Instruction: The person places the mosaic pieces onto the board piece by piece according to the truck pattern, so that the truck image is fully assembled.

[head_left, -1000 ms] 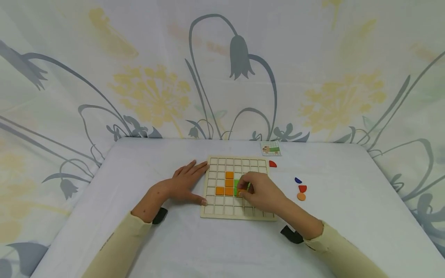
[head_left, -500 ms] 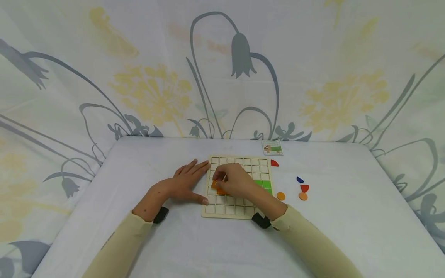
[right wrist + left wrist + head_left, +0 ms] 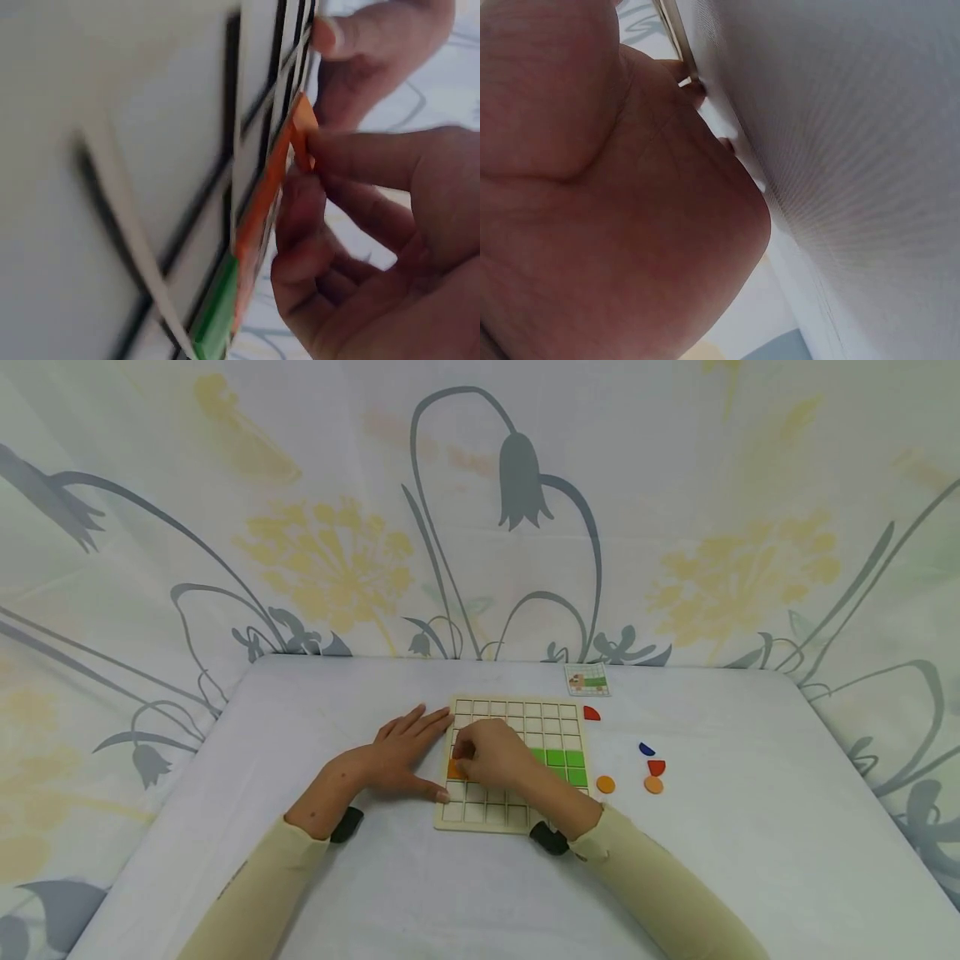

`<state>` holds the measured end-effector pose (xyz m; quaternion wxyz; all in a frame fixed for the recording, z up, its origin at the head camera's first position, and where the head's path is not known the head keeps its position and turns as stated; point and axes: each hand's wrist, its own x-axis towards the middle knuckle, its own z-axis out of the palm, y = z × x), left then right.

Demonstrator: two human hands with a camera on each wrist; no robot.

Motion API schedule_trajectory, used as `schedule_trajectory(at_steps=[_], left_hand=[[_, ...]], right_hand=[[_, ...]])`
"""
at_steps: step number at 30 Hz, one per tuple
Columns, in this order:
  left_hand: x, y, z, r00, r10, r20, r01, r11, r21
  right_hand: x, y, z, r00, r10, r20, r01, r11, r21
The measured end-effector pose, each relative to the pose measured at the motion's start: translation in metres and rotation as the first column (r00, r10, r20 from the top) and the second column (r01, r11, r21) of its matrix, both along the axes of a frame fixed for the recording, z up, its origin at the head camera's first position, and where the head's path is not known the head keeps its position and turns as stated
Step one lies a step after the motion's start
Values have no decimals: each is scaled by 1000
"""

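Note:
My right hand (image 3: 491,756) is over the left part of a pale wooden grid board (image 3: 517,818), pinching a small orange tile (image 3: 303,127) between thumb and finger. In the right wrist view this tile is tilted, close against the board. Other orange tiles (image 3: 262,202) and a green tile (image 3: 216,311) lie in the grid; the hand hides most of the orange ones in the head view. Green tiles (image 3: 556,757) fill several cells toward the right. My left hand (image 3: 397,760) lies spread on the table, its fingertips and thumb at the board's left edge.
Right of the board lie two orange discs (image 3: 605,784) (image 3: 654,785), a red piece (image 3: 657,767) and a blue half-round piece (image 3: 647,748). A red quarter-round piece (image 3: 592,713) sits by the upper right corner, below a small picture card (image 3: 587,679). Patterned cloth (image 3: 480,527) hangs behind.
My right hand has moved left across the board with an orange tile, down to the left column. Green tiles and an orange disc it covered now show. The left hand stays put.

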<state>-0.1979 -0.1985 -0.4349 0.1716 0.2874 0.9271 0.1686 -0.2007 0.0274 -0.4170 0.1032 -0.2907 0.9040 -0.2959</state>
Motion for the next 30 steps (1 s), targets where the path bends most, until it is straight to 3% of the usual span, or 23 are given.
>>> schedule_trajectory(at_steps=[7, 16, 22, 30], left_hand=[[0, 1, 1, 1000, 5, -1, -5, 1000, -13], [0, 2, 2, 1000, 13, 5, -13, 1000, -7], [1, 2, 1, 1000, 23, -12, -23, 1000, -17], [2, 4, 3, 1000, 31, 1, -31, 999, -19]], right_hand=[[13, 7, -1, 999, -3, -37, 4, 1000, 28], [24, 37, -4, 994, -37, -101, 34, 999, -23], [28, 78, -1, 988, -138, -72, 135, 990, -40], [25, 148, 5, 951, -288, -110, 287, 957, -31]])
